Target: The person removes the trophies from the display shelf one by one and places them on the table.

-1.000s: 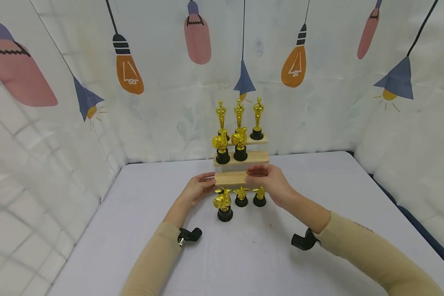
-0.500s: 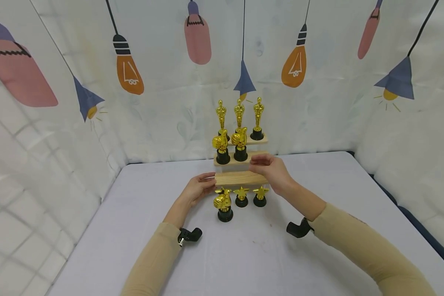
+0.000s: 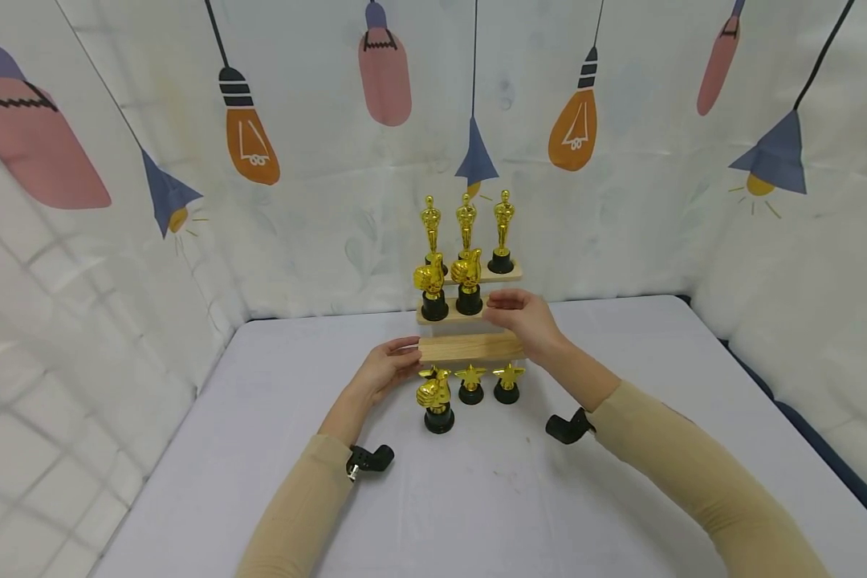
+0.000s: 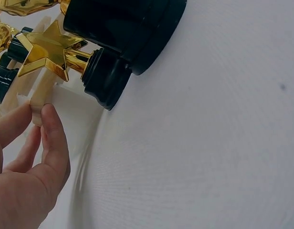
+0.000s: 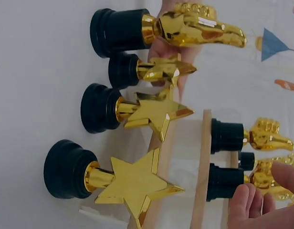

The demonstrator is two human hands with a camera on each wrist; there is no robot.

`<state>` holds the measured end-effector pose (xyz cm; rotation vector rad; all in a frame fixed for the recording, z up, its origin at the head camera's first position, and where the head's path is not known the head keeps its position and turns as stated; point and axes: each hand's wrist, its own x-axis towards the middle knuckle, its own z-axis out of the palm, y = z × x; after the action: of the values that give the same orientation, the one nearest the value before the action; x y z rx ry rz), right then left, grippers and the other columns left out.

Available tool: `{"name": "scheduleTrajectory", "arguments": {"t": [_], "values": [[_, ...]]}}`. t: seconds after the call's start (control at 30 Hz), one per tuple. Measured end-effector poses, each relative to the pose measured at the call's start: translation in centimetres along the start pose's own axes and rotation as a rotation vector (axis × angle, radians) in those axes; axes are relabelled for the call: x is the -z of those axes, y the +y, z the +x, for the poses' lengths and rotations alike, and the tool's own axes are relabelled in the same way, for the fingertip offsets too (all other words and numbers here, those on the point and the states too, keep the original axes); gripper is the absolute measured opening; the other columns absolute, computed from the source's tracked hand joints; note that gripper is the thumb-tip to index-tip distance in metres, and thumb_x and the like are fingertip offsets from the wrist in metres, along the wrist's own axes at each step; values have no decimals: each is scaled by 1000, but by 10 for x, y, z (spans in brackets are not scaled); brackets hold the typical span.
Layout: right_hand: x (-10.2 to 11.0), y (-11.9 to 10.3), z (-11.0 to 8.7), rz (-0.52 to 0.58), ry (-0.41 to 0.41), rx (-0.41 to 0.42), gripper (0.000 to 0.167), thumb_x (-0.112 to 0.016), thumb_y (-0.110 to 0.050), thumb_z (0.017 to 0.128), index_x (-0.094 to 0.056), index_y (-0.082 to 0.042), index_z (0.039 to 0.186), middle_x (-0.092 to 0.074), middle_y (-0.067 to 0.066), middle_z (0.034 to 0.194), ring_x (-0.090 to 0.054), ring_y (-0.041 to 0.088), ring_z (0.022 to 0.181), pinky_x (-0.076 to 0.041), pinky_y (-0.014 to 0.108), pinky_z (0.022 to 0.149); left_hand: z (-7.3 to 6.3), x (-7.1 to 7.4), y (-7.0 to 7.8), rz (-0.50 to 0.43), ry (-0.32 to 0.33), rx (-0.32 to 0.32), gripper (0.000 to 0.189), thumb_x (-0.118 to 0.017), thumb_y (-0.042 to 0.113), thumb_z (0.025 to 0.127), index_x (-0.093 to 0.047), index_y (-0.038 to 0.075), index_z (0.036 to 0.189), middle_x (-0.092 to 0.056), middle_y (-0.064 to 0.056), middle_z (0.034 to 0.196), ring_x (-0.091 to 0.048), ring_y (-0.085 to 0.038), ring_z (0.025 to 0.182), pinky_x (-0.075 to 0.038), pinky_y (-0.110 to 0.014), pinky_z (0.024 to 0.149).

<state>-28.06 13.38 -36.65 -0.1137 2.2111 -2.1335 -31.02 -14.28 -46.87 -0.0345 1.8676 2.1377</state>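
My left hand [image 3: 388, 368] pinches the left end of the lowest wooden shelf [image 3: 470, 348] between thumb and fingers; the left wrist view shows this grip on the board's end [image 4: 38, 102]. My right hand [image 3: 529, 323] is at the right end of the middle shelf [image 3: 448, 316], beside a gold thumbs-up trophy [image 3: 468, 281]. In the right wrist view its thumb and loosely bent fingers [image 5: 241, 202] stand apart, nothing between them, overlapping that trophy's base [image 5: 225, 182]. Another thumbs-up trophy [image 3: 433, 286] stands to its left.
On the top shelf [image 3: 509, 274] stand gold figure statuettes [image 3: 503, 225]. In front of the rack, star trophies [image 3: 471, 385] stand on the white table [image 3: 585, 498], one mostly hidden behind a thumbs-up trophy [image 3: 437, 399]. A patterned curtain [image 3: 318, 225] hangs behind.
My right hand has moved up and back from the lowest shelf's right part to the right end of the middle shelf. My left hand has stayed at the lowest shelf.
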Motion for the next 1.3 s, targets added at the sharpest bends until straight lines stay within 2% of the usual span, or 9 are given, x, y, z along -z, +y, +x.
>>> {"name": "scheduleTrajectory", "arguments": {"t": [0.13,0.37,0.63,0.9,1.13,1.3], "values": [[0,0,7,-2,-1,-11,46,-69,-5,98,-53,6,140,-54,24,139,-59,26,117,-49,36,106,0,0,0,0,-1,5,48,-64,1,101,-51,-3,147,-55,-23,137,-65,-22,109,-55,-35,98],[-1,1,18,-1,9,-28,47,-71,-6,97,-55,5,140,-56,20,135,-59,27,117,-46,39,110,1,2,-1,-2,-6,3,48,-64,1,101,-50,-3,147,-55,-23,137,-65,-22,109,-55,-33,97],[-3,4,30,17,29,-25,52,-71,-3,96,-51,7,144,-52,23,142,-53,31,125,-46,39,110,0,1,0,-1,-4,4,48,-64,1,101,-50,-3,147,-54,-23,138,-65,-22,109,-55,-33,97],[-8,5,39,9,51,-41,52,-73,-7,96,-54,2,143,-53,17,140,-53,30,126,-50,38,105,2,2,-1,11,-11,3,48,-65,3,101,-50,-3,147,-55,-24,139,-65,-23,110,-56,-33,96],[-12,7,45,54,66,-36,53,-71,-2,95,-52,5,144,-51,22,142,-52,34,129,-45,47,110,4,3,-2,-2,-6,5,47,-64,2,101,-51,-2,146,-56,-23,138,-64,-25,112,-56,-33,95],[-16,9,49,52,72,-27,53,-72,0,95,-52,5,144,-51,22,141,-51,34,130,-46,43,109,2,2,-2,-4,0,2,47,-64,1,101,-51,-2,146,-56,-23,138,-64,-24,112,-56,-33,95]]}}
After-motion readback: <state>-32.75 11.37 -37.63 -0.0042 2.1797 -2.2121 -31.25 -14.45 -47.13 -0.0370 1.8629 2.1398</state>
